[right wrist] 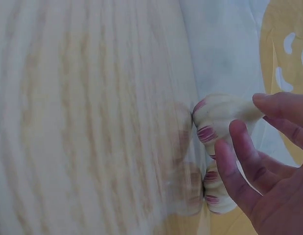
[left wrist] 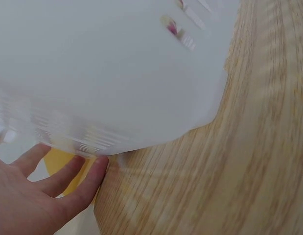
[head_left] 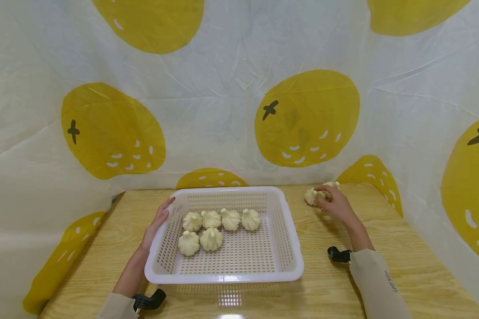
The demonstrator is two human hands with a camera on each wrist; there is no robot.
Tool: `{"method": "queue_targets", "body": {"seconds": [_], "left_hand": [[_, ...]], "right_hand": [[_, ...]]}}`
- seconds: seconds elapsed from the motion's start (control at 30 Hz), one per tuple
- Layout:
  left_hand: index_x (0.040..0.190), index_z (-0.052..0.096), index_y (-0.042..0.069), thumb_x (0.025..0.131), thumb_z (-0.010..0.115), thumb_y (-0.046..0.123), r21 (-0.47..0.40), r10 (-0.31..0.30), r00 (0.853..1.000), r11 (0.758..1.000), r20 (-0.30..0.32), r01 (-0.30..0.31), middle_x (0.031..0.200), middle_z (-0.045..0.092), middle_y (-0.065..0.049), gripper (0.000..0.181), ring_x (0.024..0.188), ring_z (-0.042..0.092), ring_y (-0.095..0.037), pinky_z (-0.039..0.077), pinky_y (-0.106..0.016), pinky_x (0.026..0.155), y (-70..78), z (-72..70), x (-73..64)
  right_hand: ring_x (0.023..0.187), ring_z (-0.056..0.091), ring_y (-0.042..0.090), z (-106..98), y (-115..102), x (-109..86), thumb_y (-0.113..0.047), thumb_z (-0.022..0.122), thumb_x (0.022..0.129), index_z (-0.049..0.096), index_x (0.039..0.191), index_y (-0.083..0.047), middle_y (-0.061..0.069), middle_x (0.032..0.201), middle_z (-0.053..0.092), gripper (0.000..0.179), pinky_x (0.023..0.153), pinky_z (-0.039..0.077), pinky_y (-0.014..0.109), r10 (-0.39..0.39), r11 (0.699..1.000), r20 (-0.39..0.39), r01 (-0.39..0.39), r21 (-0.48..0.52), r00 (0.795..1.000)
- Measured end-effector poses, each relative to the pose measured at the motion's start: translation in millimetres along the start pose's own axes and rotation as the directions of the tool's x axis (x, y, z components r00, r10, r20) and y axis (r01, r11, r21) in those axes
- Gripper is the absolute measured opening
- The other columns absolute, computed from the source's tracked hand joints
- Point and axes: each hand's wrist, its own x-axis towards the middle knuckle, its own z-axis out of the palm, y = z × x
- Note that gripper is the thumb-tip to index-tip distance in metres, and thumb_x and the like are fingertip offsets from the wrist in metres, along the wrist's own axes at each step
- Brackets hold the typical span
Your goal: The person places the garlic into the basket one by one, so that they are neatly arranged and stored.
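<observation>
My left hand (head_left: 156, 223) rests with extended fingers against the left side of a white plastic basket (head_left: 223, 278). In the left wrist view its fingertips touch the basket's slotted wall from outside. Several pale garlic bulbs (head_left: 211, 239) lie inside, toward the left and back. At the back right of the table, my right hand (head_left: 335, 204) pinches a garlic bulb (right wrist: 217, 117) by its stem. That bulb's base is at the tabletop, showing purple streaks. Another garlic bulb (right wrist: 217, 193) sits beside it, partly covered by the fingers.
The wooden table (head_left: 315, 292) ends at a white curtain (head_left: 223, 133) printed with yellow fruit, which hangs behind and along the sides. Black wrist cameras (head_left: 149, 300) sit at both sleeves. The basket's raised rim stands between the two arms.
</observation>
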Motion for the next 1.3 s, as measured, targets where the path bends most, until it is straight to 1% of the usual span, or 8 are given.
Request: {"method": "queue_targets", "body": {"seconds": [0.17, 0.27, 0.37, 0.47, 0.6, 0.8, 1.0, 1.3], "left_hand": [[0.164, 0.0, 0.028, 0.114, 0.017, 0.036, -0.006, -0.013, 1.0, 1.0, -0.005, 0.013, 0.172, 0.001, -0.009, 0.054, 0.159, 0.004, -0.033, 0.019, -0.045, 0.119, 0.5, 1.8, -1.6], [0.164, 0.0, 0.027, 0.114, 0.018, 0.036, -0.009, -0.011, 1.0, 1.0, -0.012, 0.01, 0.173, 0.001, -0.01, 0.054, 0.159, 0.003, -0.034, 0.018, -0.047, 0.12, 1.4, 3.0, -1.7], [0.165, 0.0, 0.026, 0.114, 0.017, 0.035, -0.016, -0.005, 1.0, 1.0, -0.013, 0.005, 0.173, -0.002, -0.011, 0.054, 0.159, 0.0, -0.035, 0.012, -0.052, 0.122, 2.2, 3.7, -1.1], [0.165, 0.0, 0.024, 0.114, 0.017, 0.034, -0.03, 0.002, 1.0, 1.0, -0.013, -0.003, 0.173, -0.003, -0.011, 0.054, 0.16, -0.003, -0.036, 0.005, -0.057, 0.122, 3.0, 4.5, -0.5], [0.165, 0.0, 0.025, 0.114, 0.017, 0.034, -0.027, 0.0, 1.0, 1.0, -0.013, 0.0, 0.173, -0.004, -0.011, 0.054, 0.159, -0.003, -0.037, 0.003, -0.061, 0.122, 2.8, 4.8, -0.5], [0.165, 0.0, 0.025, 0.114, 0.017, 0.034, -0.026, -0.005, 1.0, 1.0, -0.012, 0.005, 0.173, -0.003, -0.011, 0.054, 0.159, -0.002, -0.036, 0.008, -0.055, 0.122, 1.9, 3.1, -0.5], [0.165, 0.0, 0.024, 0.114, 0.016, 0.036, -0.006, -0.001, 1.0, 1.0, -0.009, 0.001, 0.172, -0.001, -0.011, 0.055, 0.159, 0.0, -0.036, 0.012, -0.052, 0.121, 1.4, 1.7, -0.3], [0.165, 0.001, 0.025, 0.114, 0.017, 0.036, -0.007, -0.005, 1.0, 1.0, -0.021, 0.004, 0.172, 0.0, -0.01, 0.054, 0.158, 0.002, -0.034, 0.013, -0.051, 0.121, 1.5, 2.5, 0.0]], "right_hand": [[0.075, 0.072, 0.03, 0.9, 1.7, -0.8, -0.018, 0.066, 0.101, 0.055, 0.14, -0.001, 0.031, 0.113, 0.068, 0.044, 0.061, 0.055, 0.03, 0.057, 0.998, 0.022, -0.057, -0.004, 0.998], [0.088, 0.073, 0.037, 0.7, 2.8, -1.3, -0.019, 0.065, 0.102, 0.054, 0.139, -0.002, 0.032, 0.121, 0.067, 0.043, 0.066, 0.057, 0.033, 0.08, 0.997, 0.036, -0.08, -0.006, 0.996], [0.111, 0.066, 0.048, -0.1, 2.9, -1.9, -0.018, 0.065, 0.102, 0.055, 0.138, -0.002, 0.031, 0.141, 0.057, 0.041, 0.076, 0.059, 0.039, 0.078, 0.997, 0.046, -0.077, -0.025, 0.996], [0.12, 0.06, 0.054, -0.7, 2.9, -2.2, -0.017, 0.065, 0.102, 0.055, 0.139, -0.002, 0.031, 0.147, 0.051, 0.042, 0.078, 0.057, 0.039, 0.073, 0.996, 0.063, -0.07, -0.05, 0.995], [0.115, 0.063, 0.054, -1.5, 3.7, -2.5, -0.017, 0.065, 0.102, 0.054, 0.139, -0.001, 0.036, 0.146, 0.05, 0.042, 0.075, 0.058, 0.039, 0.067, 0.996, 0.075, -0.062, -0.06, 0.995], [0.12, 0.061, 0.054, -4.5, 3.8, -3.6, -0.022, 0.067, 0.1, 0.058, 0.135, -0.004, 0.035, 0.141, 0.056, 0.04, 0.087, 0.055, 0.056, 0.058, 0.992, 0.078, -0.048, -0.119, 0.995], [0.112, 0.063, 0.052, -6.6, 3.4, -3.9, -0.026, 0.067, 0.101, 0.057, 0.136, -0.003, 0.035, 0.136, 0.058, 0.043, 0.087, 0.055, 0.055, 0.071, 0.988, 0.103, -0.055, -0.147, 0.992], [0.128, 0.056, 0.053, -7.2, 4.4, -6.0, -0.024, 0.07, 0.098, 0.058, 0.131, 0.0, 0.028, 0.136, 0.06, 0.042, 0.1, 0.05, 0.061, 0.064, 0.996, 0.123, -0.056, -0.067, 0.99]]}}
